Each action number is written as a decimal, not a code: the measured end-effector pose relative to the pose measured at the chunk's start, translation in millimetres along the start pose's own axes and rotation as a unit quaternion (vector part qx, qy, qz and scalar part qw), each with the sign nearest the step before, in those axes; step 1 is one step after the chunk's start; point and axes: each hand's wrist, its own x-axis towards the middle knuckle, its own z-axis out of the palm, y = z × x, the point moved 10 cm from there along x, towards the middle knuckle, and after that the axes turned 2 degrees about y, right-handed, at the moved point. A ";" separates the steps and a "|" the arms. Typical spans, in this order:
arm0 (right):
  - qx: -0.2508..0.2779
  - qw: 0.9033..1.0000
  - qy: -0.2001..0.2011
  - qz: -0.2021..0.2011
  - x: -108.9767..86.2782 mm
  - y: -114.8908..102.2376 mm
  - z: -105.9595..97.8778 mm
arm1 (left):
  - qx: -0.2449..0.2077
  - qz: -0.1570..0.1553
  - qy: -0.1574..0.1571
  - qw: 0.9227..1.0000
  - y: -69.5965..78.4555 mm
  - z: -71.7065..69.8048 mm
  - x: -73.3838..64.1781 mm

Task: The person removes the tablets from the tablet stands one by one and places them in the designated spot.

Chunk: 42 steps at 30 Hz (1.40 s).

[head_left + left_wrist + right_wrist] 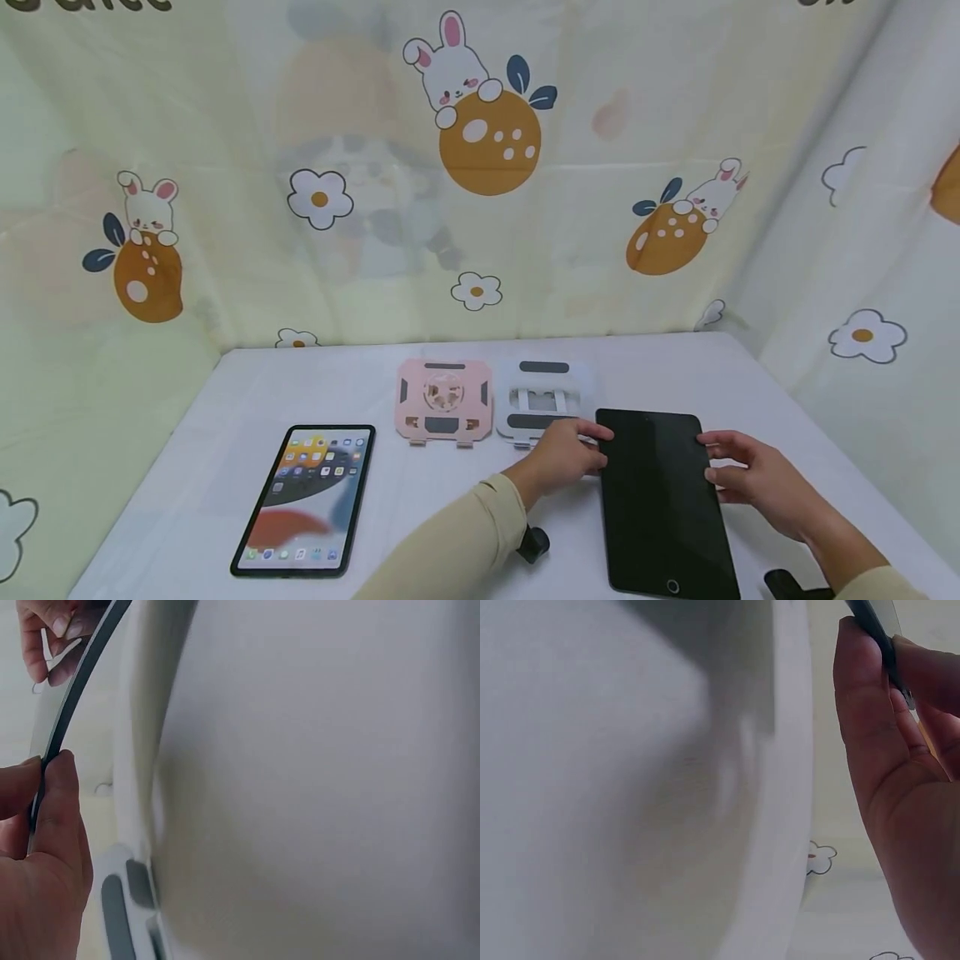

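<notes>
A tablet with a dark screen and a round button at its near end is held between my two hands. My left hand pinches its left edge near the far corner, thumb and fingers on either side of the rim. The right edge is pinched by my right hand, also toward the far end. In the left wrist view the thin edge of the tablet appears raised off the table. The right wrist view shows thumb and fingers on the rim, with most of the tablet out of frame.
A second tablet, its screen lit with app icons, lies on the left of the white table. Behind the hands lie a pink folding stand and a white-grey one. Patterned curtains surround the table.
</notes>
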 end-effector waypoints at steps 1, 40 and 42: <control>0.003 1.000 -0.001 0.004 -0.2 3.0 0.3 | -0.004 0.000 0.000 1.000 -1.4 1.4 -0.1; -0.008 0.999 -0.018 0.047 0.3 35.6 -2.5 | 0.065 -0.027 -0.024 0.997 -11.7 22.2 -10.2; -0.010 0.999 -0.018 0.047 0.3 36.1 -2.7 | 0.068 -0.025 -0.027 0.997 -11.7 21.7 -10.4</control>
